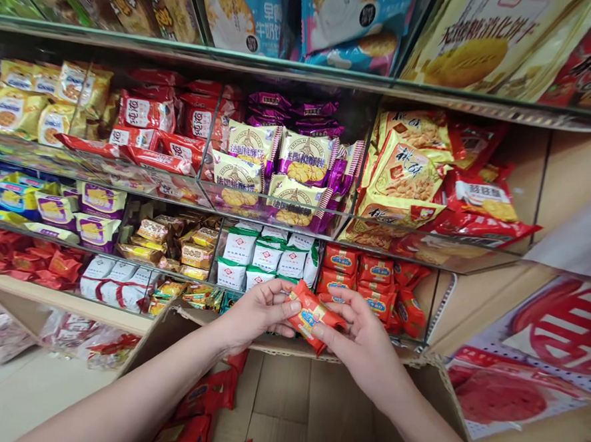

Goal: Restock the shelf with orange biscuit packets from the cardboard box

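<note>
Shelves (265, 60) ahead, packed with wrapped snacks: cream-and-purple packs (307, 156) behind a clear lip (256, 212), white packs (241, 246) and red packs (340, 258) lower down, the latter partly hidden by the right hand (356, 328). Open carton (282, 387) below both hands, with loose packets (219, 393) mostly at its left. Red packet (314, 317) near the carton's far rim, pinched between left hand (257, 315) and right hand, both nearly closed on it.

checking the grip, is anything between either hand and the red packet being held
Nothing visible: the bare left hand and right hand touch the red packet directly, one towards each end.
</note>
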Demonstrator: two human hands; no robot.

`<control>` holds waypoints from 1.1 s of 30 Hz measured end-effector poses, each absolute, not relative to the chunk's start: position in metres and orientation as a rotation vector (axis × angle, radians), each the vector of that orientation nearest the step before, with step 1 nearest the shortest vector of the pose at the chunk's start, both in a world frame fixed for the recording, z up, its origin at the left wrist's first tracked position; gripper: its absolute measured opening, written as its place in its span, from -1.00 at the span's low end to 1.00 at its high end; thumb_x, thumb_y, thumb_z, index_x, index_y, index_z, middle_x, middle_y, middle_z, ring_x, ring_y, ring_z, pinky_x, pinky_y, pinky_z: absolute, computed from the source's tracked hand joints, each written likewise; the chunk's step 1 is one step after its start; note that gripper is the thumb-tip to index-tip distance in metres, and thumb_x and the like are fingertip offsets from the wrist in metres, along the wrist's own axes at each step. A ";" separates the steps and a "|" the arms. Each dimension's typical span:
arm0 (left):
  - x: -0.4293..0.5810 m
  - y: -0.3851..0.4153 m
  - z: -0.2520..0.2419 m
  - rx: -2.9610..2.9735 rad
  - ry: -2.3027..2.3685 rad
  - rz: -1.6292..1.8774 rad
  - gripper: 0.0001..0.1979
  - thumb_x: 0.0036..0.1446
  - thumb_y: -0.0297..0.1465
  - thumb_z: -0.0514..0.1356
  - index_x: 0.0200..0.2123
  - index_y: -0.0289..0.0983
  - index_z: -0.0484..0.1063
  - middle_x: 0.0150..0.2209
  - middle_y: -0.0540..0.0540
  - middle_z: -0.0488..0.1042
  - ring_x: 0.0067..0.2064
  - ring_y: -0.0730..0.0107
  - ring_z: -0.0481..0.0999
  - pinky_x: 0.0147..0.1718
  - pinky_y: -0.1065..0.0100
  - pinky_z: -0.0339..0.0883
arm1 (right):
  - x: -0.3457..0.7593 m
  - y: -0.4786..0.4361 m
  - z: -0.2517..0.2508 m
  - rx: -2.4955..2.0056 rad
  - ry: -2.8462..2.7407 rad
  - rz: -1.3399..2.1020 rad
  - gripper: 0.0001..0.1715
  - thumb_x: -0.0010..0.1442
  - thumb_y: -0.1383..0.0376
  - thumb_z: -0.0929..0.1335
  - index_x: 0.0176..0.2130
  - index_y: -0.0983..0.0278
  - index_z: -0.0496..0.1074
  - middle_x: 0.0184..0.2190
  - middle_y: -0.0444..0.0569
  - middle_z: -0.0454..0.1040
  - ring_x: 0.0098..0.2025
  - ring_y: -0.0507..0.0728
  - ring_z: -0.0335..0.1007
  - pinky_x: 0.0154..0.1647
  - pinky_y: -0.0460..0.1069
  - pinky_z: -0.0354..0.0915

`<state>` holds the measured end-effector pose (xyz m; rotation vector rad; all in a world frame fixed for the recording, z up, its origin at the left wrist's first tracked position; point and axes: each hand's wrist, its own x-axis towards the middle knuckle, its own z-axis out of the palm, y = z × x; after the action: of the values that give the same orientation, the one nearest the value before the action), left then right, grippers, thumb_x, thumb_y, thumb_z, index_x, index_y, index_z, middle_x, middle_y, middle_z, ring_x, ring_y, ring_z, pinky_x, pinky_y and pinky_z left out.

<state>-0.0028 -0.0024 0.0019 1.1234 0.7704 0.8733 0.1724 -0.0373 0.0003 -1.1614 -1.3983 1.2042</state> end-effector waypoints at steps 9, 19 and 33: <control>-0.003 -0.002 0.007 1.139 0.768 0.856 -0.61 -0.13 -0.34 0.30 -0.22 -0.28 0.27 -0.48 0.04 0.38 -0.51 0.60 0.33 -0.54 0.52 0.17 | 0.171 -0.033 0.002 -1.131 -1.415 1.100 -0.66 0.04 0.12 0.33 -0.27 0.23 0.17 -0.44 -0.13 0.36 -0.42 0.02 0.29 -0.43 -0.07 0.22; -0.005 -0.002 0.003 1.103 0.753 0.901 -0.64 -0.15 -0.37 0.31 -0.27 -0.27 0.25 -0.44 0.03 0.40 -0.53 0.60 0.36 -0.56 0.52 0.19 | 0.176 -0.032 0.001 -1.102 -1.428 1.009 -0.81 0.08 0.17 0.28 -0.34 0.23 0.20 -0.23 -0.01 0.38 -0.22 0.08 0.34 -0.22 -0.02 0.27; -0.003 -0.004 0.002 1.126 0.746 0.908 -0.61 -0.14 -0.36 0.32 -0.25 -0.26 0.24 -0.47 0.05 0.41 -0.53 0.60 0.36 -0.54 0.53 0.16 | 0.170 -0.042 -0.008 -1.212 -1.919 0.474 -0.68 0.00 0.42 0.28 -0.19 0.20 0.19 -0.02 0.06 0.23 0.04 0.20 0.17 0.00 0.16 0.18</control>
<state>-0.0029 -0.0037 0.0016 1.1259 0.7455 0.9078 0.1700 -0.0415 -0.0082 -1.2124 -1.9193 0.4735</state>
